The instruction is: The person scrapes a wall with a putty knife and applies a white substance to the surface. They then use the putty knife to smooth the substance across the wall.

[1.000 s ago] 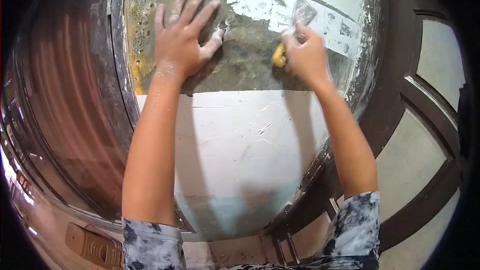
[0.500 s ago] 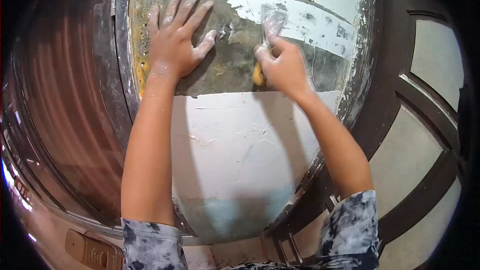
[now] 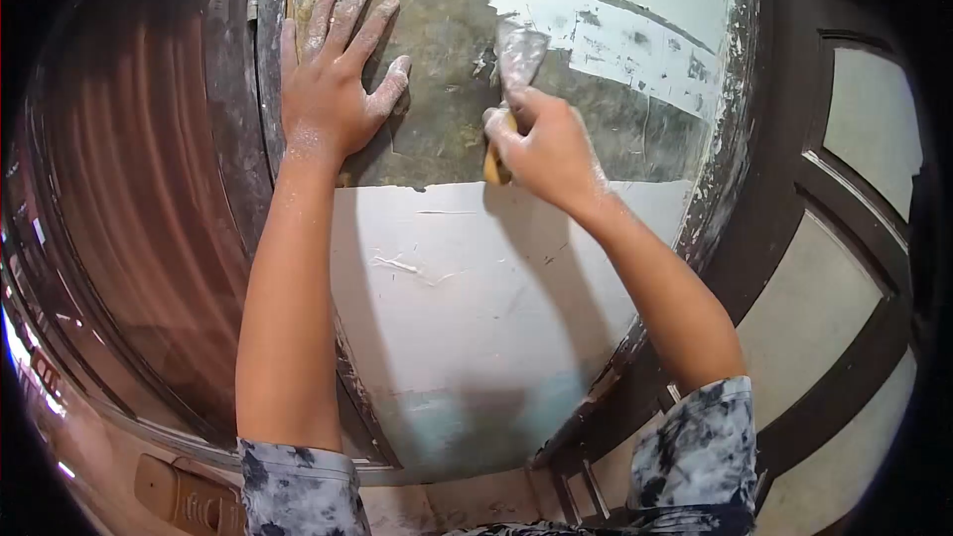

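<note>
My left hand [image 3: 336,79] lies with its fingers spread on the upper left of a panel, over a bare grey-brown band [image 3: 437,89]. White dust coats its fingertips. In my right hand [image 3: 544,139] is a putty knife [image 3: 522,52], its yellow handle wrapped by my fingers. The blade points up at the ragged edge where the bare band meets white coating [image 3: 635,50]; whether it touches cannot be told. Below the band, a smooth white coating [image 3: 467,278] with a few scratches covers the panel.
A worn dark frame [image 3: 730,109] with white flecks borders the panel on the right. Dark wood with pale inset panels [image 3: 864,109] stands beyond it. To the left is a reddish-brown curtain-like surface [image 3: 129,169]. A brown object [image 3: 189,496] sits at the lower left.
My right hand and the putty knife have shifted slightly left and down across the panel. More bare surface shows right of the blade. My left hand stays spread on the panel.
</note>
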`<state>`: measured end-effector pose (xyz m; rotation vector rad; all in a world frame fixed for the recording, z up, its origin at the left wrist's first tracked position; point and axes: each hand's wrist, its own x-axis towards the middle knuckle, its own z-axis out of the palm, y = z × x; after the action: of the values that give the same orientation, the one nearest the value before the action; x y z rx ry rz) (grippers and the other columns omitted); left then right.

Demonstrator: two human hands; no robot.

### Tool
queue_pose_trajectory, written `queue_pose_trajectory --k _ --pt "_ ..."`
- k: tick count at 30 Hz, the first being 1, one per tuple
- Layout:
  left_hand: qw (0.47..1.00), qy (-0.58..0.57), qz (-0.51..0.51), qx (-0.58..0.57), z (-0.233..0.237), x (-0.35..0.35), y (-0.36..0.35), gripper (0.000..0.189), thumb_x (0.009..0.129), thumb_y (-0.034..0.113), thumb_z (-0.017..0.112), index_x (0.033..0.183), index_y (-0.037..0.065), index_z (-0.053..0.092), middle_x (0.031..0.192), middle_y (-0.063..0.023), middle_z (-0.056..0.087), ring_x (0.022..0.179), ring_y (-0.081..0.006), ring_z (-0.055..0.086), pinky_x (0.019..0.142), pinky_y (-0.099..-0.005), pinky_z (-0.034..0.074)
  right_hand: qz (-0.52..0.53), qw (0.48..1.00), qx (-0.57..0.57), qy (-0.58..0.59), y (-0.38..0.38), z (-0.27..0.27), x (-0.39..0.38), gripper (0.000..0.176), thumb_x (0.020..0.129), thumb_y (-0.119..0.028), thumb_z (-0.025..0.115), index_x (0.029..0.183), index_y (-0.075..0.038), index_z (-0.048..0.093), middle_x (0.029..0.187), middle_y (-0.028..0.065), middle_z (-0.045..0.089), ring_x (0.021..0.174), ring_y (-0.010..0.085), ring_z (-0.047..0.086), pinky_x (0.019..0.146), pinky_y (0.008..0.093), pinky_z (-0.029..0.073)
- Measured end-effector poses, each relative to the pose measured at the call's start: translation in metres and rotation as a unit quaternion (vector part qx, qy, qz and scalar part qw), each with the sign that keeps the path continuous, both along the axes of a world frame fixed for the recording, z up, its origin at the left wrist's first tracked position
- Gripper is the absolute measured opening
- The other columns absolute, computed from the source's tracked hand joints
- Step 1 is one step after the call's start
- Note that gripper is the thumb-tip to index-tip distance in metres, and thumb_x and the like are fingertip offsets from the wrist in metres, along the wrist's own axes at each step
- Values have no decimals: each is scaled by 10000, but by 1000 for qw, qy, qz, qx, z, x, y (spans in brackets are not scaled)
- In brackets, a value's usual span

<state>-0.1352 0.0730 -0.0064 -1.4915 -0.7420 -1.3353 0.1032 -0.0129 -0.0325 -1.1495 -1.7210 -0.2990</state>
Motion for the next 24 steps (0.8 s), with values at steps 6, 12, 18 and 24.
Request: queue_pose_trajectory --k 6,12,18,24 --pt "1000 3 -3 8 -1 -2 1 635 930 449 638 1536 329 492 1648 45 391 1538 -278 310 1235 -586 212 19 989 81 120 19 29 15 294 885 -240 682 951 47 693 797 217 704 727 311 703 712 408 542" --pt "1000 0 -10 2 -2 0 1 630 927 442 638 1531 325 500 1651 36 386 1533 -282 316 1234 -593 208 30 981 -80 172 -18 37 -22 418 914 -246 662 1139 106 671 820 219 723 738 367 710 773 426 580" --pt "999 -8 -31 0 -2 0 0 614 925 432 646 1513 316 514 1645 47 391 1528 -269 326 1239 -574 211 9 997 59 56 10 13 -36 264 886 -227 676 952 28 690 747 178 710 676 267 716 693 402 556" --pt "999 -8 -38 11 -3 -1 3 611 930 439 641 1514 314 514 1643 47 397 1525 -264 331 1233 -576 213 -1 997 40 65 6 21 -43 304 886 -243 664 1011 31 704 831 232 724 812 347 723 798 433 551"
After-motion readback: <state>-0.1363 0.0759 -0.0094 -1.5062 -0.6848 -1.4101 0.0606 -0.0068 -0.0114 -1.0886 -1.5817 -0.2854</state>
